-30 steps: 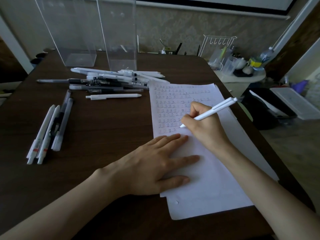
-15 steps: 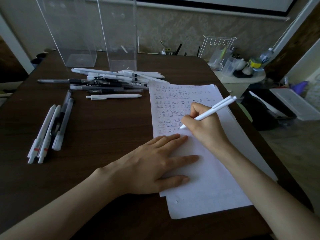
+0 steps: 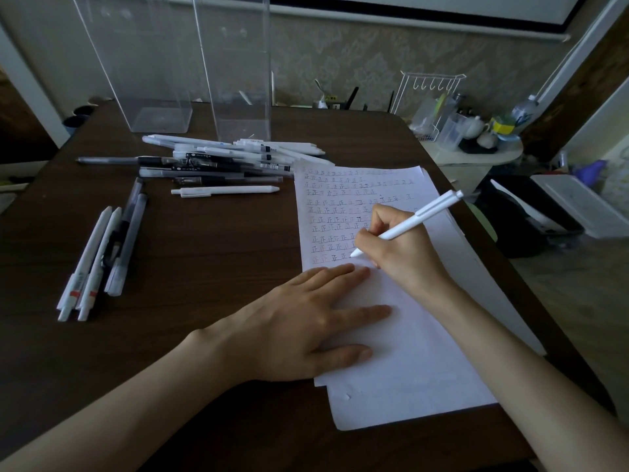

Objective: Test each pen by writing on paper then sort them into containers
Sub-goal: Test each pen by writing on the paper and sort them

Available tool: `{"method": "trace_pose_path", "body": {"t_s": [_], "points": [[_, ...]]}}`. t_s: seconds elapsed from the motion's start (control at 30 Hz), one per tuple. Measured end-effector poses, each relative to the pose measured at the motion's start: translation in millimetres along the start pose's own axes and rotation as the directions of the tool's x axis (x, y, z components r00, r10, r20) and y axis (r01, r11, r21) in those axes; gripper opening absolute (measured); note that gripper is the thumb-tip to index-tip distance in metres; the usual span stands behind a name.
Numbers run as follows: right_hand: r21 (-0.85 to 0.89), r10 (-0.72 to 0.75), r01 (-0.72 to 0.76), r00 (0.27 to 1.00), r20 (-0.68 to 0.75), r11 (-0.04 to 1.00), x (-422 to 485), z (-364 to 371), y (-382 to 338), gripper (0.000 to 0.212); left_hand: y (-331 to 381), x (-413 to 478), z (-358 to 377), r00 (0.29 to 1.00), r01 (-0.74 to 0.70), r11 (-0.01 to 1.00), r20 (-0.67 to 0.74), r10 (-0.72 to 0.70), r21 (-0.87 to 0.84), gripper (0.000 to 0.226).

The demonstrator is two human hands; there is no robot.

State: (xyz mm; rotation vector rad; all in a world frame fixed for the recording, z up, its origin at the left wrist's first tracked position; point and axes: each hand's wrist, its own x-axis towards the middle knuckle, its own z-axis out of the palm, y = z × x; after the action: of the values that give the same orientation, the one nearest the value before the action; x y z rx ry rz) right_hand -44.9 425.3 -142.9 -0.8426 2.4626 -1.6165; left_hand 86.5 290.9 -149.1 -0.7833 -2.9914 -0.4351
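Observation:
My right hand [image 3: 405, 250] grips a white pen [image 3: 413, 222], its tip touching the paper [image 3: 418, 352] at the lowest row of written marks. My left hand [image 3: 306, 325] lies flat with straight fingers on the paper's left edge, pressing it to the dark wooden table [image 3: 204, 267]. A heap of white and black pens [image 3: 218, 161] lies behind the paper. One white pen [image 3: 226, 191] lies alone just in front of the heap. A small group of pens [image 3: 102, 250] lies at the left. Two tall clear containers [image 3: 149, 63] [image 3: 238, 69] stand at the table's back.
A side table [image 3: 476, 155] to the right holds a white wire rack [image 3: 429, 97], cups and a bottle. On the floor at the right sit a dark bin [image 3: 531, 216] and a white tray [image 3: 585, 206]. The table's right edge runs close beside the paper.
The pen tip has shifted slightly along the lowest row of marks. My left hand has stayed flat on the paper.

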Motion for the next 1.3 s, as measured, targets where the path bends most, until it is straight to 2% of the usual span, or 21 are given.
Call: {"method": "trace_pose_path", "body": {"t_s": [0.17, 0.27, 0.33, 0.4, 0.47, 0.53, 0.63, 0.7, 0.83, 1.0, 1.23, 1.3], "points": [[0.040, 0.004, -0.003, 1.000, -0.030, 0.999, 0, -1, 1, 0.037, -1, 0, 0, 1.000, -0.001, 1.000, -0.024, 0.001, 0.000, 0.054], [0.134, -0.017, 0.020, 1.000, -0.023, 0.991, -1, -3, -3, 0.031, -1, -1, -4, 0.990, -0.006, 1.000, -0.142, 0.008, 0.013, 0.044], [0.155, -0.019, 0.014, 0.999, 0.033, 0.988, -3, -4, -7, 0.026, -2, -3, -10, 0.956, 0.061, 0.996, -0.284, -0.078, -0.066, 0.038], [0.117, -0.045, 0.033, 0.994, 0.103, 0.993, -4, -5, -5, 0.019, -5, -4, -15, 0.895, 0.158, 0.962, -0.379, -0.234, -0.222, 0.038], [0.072, -0.083, 0.073, 0.986, 0.143, 0.995, -5, -6, -3, 0.007, -7, -5, -17, 0.874, 0.199, 0.896, -0.342, -0.346, -0.397, 0.045], [0.059, -0.100, 0.091, 0.981, 0.169, 0.994, -4, -6, 0, 0.022, -9, -5, -17, 0.899, 0.188, 0.866, -0.274, -0.342, -0.463, 0.057], [0.108, -0.092, 0.071, 0.975, 0.205, 0.992, -3, -5, -3, 0.043, -9, -4, -12, 0.941, 0.137, 0.897, -0.227, -0.250, -0.421, 0.070], [0.158, -0.097, 0.065, 0.974, 0.207, 0.985, -4, -5, -5, 0.042, -11, -3, -10, 0.940, 0.094, 0.923, -0.271, -0.206, -0.373, 0.065], [0.169, -0.098, 0.062, 0.972, 0.215, 0.984, -5, -6, -5, 0.035, -11, -2, -9, 0.933, 0.068, 0.918, -0.300, -0.196, -0.390, 0.062], [0.073, -0.135, 0.119, 0.950, 0.283, 0.990, -8, -3, -7, 0.029, -11, -2, -9, 0.900, 0.074, 0.929, -0.377, -0.219, -0.364, 0.037], [0.084, -0.119, 0.101, 0.961, 0.251, 0.991, -4, -4, -3, 0.027, -6, -5, -12, 0.936, 0.129, 0.912, -0.256, -0.242, -0.389, 0.072], [0.081, -0.119, 0.102, 0.963, 0.242, 0.991, -3, -4, -4, 0.027, -4, -5, -13, 0.936, 0.143, 0.913, -0.248, -0.250, -0.382, 0.073]]}}
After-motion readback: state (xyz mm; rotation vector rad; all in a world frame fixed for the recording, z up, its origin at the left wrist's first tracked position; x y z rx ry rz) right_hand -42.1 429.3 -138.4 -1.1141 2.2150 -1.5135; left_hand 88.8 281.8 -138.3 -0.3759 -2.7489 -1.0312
